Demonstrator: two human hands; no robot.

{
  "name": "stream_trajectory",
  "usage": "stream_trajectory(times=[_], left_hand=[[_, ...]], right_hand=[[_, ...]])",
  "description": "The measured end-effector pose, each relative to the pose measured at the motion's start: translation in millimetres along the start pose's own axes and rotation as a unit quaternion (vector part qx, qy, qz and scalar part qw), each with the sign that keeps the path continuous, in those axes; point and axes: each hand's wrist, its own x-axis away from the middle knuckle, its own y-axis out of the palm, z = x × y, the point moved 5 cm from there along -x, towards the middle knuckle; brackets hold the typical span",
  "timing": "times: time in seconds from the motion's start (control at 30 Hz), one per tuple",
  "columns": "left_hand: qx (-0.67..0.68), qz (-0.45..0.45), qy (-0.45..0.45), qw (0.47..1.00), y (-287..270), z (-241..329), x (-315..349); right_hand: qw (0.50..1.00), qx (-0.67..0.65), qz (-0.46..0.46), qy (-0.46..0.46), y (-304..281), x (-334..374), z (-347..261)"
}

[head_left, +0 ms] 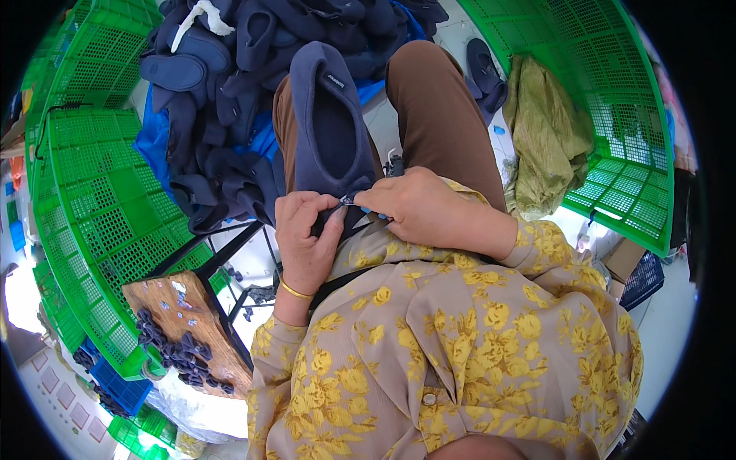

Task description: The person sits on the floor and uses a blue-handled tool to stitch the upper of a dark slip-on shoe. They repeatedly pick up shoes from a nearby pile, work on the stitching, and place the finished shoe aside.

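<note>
A navy fabric slipper (305,126) lies across my lap, toe pointing away and its opening facing up. At its near end, my left hand (305,234) pinches the edge beside a small dark gathered piece (356,188). My right hand (418,205) is closed against the same spot, fingertips almost meeting the left ones. A thin pale line, thread or needle, shows between the fingertips. A dark tool (395,165) sticks out above my right hand, and a pointed dark shape shows below its fingers; its kind is mostly hidden by the hand.
Beyond my knees lies a heap of navy slippers (253,73) on blue sheeting. Green plastic crates (96,184) stand at left, and another crate (613,100) at right. An olive sack (544,138) lies near it. At lower left, a wooden board (165,295) holds several small dark fabric pieces (180,353).
</note>
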Motion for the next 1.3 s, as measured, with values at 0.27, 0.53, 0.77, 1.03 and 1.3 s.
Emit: stream_trajectory(times=[0.27, 0.53, 0.77, 1.03, 1.3], left_hand=[[0.000, -0.002, 0.003, 1.000, 0.5, -1.0, 0.1], [-0.025, 0.016, 0.005, 1.000, 3.5, -0.3, 2.7], [-0.033, 0.032, 0.020, 0.999, 7.8, 3.5, 5.9], [-0.058, 0.075, 0.055, 0.994, 10.3, 10.4, 11.1], [-0.020, 0.058, 0.035, 0.998, 11.5, 8.5, 8.1]], right_hand=[[1.000, 0.003, 0.000, 0.006, 0.1, -0.3, -1.3], [0.998, 0.048, -0.012, 0.035, 15.1, -4.1, -4.0], [0.998, 0.021, 0.015, 0.052, 16.0, -4.3, -3.4], [0.982, -0.051, -0.043, 0.175, 19.0, 7.5, 2.5], [0.982, -0.073, -0.017, 0.171, 24.6, 6.3, 4.8]])
